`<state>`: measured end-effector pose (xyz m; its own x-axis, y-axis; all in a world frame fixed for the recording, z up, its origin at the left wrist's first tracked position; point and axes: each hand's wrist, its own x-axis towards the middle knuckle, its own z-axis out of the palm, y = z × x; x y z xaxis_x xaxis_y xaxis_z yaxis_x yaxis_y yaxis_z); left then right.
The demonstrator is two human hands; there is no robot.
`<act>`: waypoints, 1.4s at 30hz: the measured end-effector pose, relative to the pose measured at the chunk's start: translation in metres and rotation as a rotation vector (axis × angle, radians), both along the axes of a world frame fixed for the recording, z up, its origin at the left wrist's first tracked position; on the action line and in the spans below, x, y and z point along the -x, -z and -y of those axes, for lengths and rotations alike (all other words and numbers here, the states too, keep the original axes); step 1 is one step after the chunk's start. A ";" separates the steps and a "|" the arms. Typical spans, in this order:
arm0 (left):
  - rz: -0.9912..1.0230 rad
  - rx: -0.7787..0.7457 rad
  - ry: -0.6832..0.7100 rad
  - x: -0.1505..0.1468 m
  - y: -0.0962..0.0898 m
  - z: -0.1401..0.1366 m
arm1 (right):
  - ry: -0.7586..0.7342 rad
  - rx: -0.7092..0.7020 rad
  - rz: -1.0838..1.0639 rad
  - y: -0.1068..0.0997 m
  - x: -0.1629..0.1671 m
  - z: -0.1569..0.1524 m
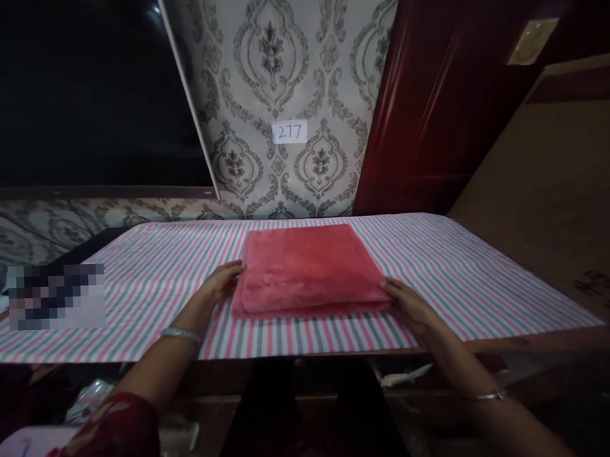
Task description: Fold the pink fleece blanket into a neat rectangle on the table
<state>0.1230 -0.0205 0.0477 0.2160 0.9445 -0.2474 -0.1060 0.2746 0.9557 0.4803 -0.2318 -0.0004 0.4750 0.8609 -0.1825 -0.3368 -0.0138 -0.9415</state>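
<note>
A folded coral-pink plush blanket lies flat on a striped cloth, its layers showing along the near edge. At its left side, my left hand grips the edge, with fingertips on the pile and part of the fingers hidden. Opposite it, my right hand holds the near right corner, thumb on top and the other fingers partly out of sight. A pale bangle circles my left wrist and a thin one my right forearm.
The striped cloth covers the table up to its front edge. Behind it are a patterned wall with a paper label "277" and a large dark screen. A cardboard box stands at right, beside a dark red panel.
</note>
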 end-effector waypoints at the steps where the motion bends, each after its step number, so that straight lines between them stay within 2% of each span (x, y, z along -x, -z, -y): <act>1: -0.030 -0.004 -0.007 0.003 0.008 0.003 | 0.000 0.028 0.005 0.009 -0.002 0.003; 4: -0.105 -0.110 -0.071 0.013 0.020 0.015 | 0.065 0.046 0.185 0.015 -0.010 0.006; 8: -0.193 -0.295 -0.094 0.028 0.024 0.050 | 0.182 0.061 0.688 0.009 -0.015 0.003; 10: -0.256 -0.395 -0.081 0.033 0.029 0.071 | 0.208 0.061 0.859 0.010 -0.014 0.003; 13: -0.372 -0.542 -0.077 0.037 0.042 0.094 | 0.219 0.068 0.985 0.016 -0.010 0.005; 15: -0.436 -0.633 -0.063 0.038 0.050 0.099 | 0.224 0.074 1.028 0.019 -0.009 0.006; 18: -0.446 -0.714 -0.020 0.038 0.056 0.096 | 0.200 0.066 1.006 0.018 -0.005 0.006; 20: -0.410 -0.706 0.012 0.037 0.054 0.092 | 0.201 0.041 0.971 0.014 -0.001 0.005; 24: -0.291 -0.660 0.073 0.036 0.046 0.086 | 0.291 -0.075 0.941 0.007 0.008 0.002; 29: -0.103 -0.538 0.081 0.038 0.043 0.079 | 0.153 -0.068 0.695 0.006 0.010 0.002; 33: -0.204 -0.555 0.040 0.040 0.038 0.076 | 0.224 -0.139 0.592 0.009 0.009 0.006; 38: -0.401 -0.524 0.150 0.047 0.042 0.078 | 0.140 -0.076 0.540 0.023 0.011 0.011; 42: -0.307 -0.434 0.114 0.052 0.050 0.075 | 0.140 -0.060 0.586 0.020 0.006 0.009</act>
<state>0.0707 -0.0953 -0.0020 0.3027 0.9486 0.0927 0.2031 -0.1592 0.9661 0.4748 -0.2411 -0.0203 0.5911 0.7838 0.1902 0.2432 0.0516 -0.9686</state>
